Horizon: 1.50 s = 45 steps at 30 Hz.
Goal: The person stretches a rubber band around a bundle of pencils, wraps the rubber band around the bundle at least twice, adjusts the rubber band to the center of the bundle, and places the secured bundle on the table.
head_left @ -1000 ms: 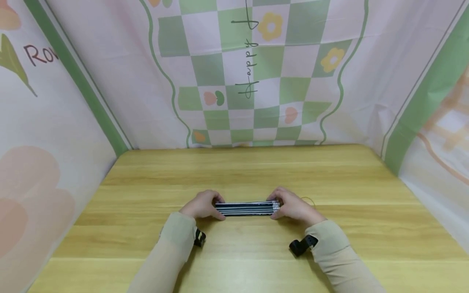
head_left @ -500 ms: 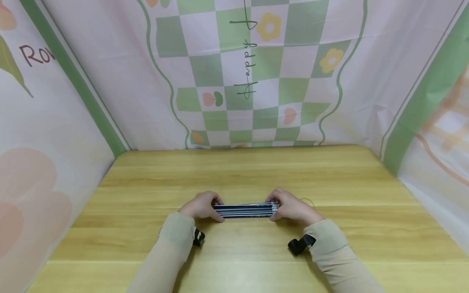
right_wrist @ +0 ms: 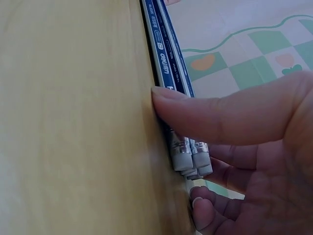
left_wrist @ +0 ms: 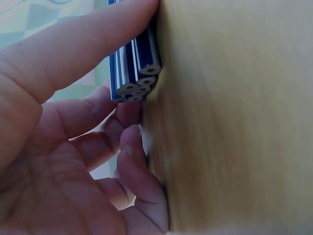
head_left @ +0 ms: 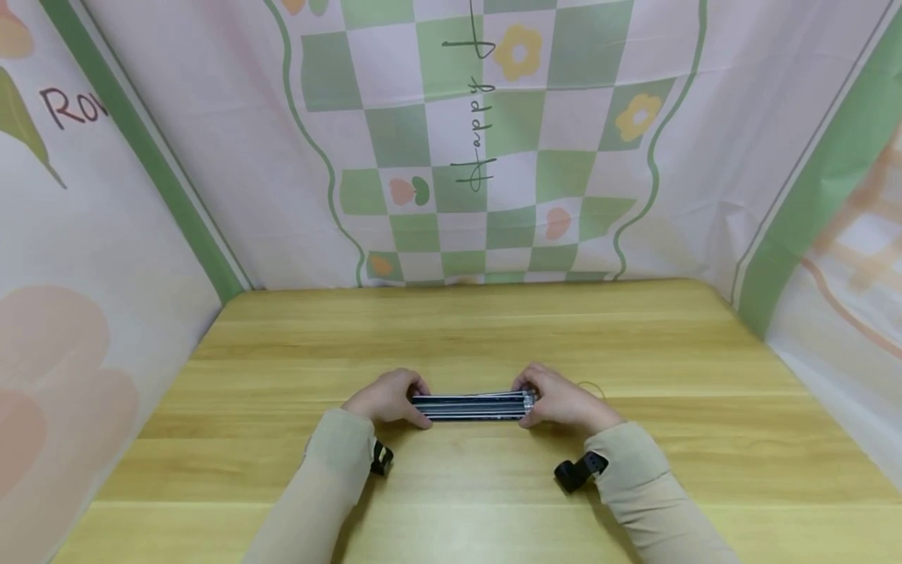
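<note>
A bundle of several dark blue and white pencils (head_left: 472,406) lies sideways on the table between both hands. The left hand (head_left: 391,398) grips its left end, thumb on the near side and fingers on the far side. Unsharpened pencil ends (left_wrist: 139,88) show between thumb and fingers in the left wrist view. At the other end, the right hand (head_left: 560,399) holds the bundle the same way. White erasers (right_wrist: 193,161) in silver ferrules stick out past the right thumb in the right wrist view.
A thin yellow rubber band (head_left: 593,385) lies on the wooden table (head_left: 465,337) just beyond the right hand. Patterned cloth (head_left: 465,180) hangs behind the table and at both sides. Black wrist cameras (head_left: 579,471) sit on the cuffs.
The hands keep their grip on both ends of the pencil bundle. Only a very slight shift of the whole view shows.
</note>
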Available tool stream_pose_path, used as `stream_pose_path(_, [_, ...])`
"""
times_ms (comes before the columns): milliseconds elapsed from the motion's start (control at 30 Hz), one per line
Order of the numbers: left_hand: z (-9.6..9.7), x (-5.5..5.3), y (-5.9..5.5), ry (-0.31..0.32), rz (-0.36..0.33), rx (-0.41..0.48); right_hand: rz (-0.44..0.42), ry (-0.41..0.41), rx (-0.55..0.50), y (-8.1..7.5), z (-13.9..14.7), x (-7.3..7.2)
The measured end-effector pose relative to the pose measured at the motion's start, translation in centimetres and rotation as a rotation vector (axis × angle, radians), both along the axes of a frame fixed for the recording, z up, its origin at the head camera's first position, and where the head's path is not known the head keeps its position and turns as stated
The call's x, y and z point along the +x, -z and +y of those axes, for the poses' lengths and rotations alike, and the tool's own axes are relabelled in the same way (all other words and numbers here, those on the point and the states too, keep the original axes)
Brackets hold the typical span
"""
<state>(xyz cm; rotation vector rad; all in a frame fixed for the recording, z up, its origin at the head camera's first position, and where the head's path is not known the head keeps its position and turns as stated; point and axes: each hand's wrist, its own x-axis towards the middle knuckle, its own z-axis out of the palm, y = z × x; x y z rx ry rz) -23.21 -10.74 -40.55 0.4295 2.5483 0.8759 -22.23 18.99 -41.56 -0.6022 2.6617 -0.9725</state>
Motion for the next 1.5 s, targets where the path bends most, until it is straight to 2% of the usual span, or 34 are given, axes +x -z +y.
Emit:
stream_pose_path(233, [0.1,-0.1,0.1,0.017,0.004,-0.028,0.003,-0.009,-0.002,0.0,0.0,0.0])
stream_pose_path(500, [0.0,0.3,0.0,0.017,-0.005,-0.006,0.003,0.025,0.055,-0.5,-0.5,0.4])
stream_pose_path(667, [-0.1,0.5,-0.1,0.037,0.005,-0.001,-0.001,0.026,0.076,-0.8,-0.8,0.6])
stream_pose_path(1133, [0.2,0.4,0.0,0.108,0.03,-0.099,0.013,-0.03,0.102,-1.3,-0.8,0.9])
stream_pose_path(1300, [0.3,0.5,0.0,0.106,0.038,-0.131,0.019,-0.044,0.112,-1.3,-0.8,1.0])
stream_pose_path(1500, [0.1,0.7,0.2,0.08,0.054,-0.106,0.019,-0.043,0.081,-1.2,-0.7,0.9])
